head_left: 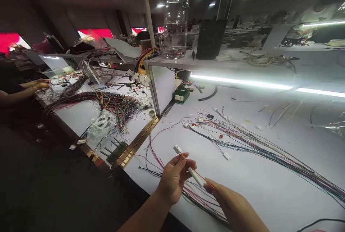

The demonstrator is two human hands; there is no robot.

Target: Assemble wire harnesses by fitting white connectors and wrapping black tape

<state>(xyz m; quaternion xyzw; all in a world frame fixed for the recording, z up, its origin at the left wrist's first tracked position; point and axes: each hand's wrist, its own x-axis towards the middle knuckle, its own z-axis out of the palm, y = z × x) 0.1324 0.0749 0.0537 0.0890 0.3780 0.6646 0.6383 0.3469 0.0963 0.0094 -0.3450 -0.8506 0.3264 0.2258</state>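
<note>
"White connector (177,149), just beyond the thumb of the left hand (172,178), above the table (269,189): is that the piece being worked?"

"It is. A thin red wire (198,172) runs from its near end toward the right hand (233,199)."

"How do the fingers stand?"

"On the left, thumb and forefinger are pinching the wire just behind the connector, while a white stick (196,177) pokes out from under the other fingers. On the right, the fingertips press together on the wire, a light pinch by the look of it, though part of that grip is hidden."

"Which step, then?"

"Judging by the pose, handling the wire where it meets the connector: one hand steadies that end, the other holds the length in line. Whether the wire is fully seated cannot be told; the end is too small to read."

"And what would the next move call for?"

"Probably a firm left pinch close to the connector, and a right hand that guides without tugging. If the wire is only partly in, a pull could free it."

"Anything nearby?"

"A loose white plug (226,156) lies on the table beyond the right hand, near a long wire bundle (280,160). Both are apart from the fingers."
</note>
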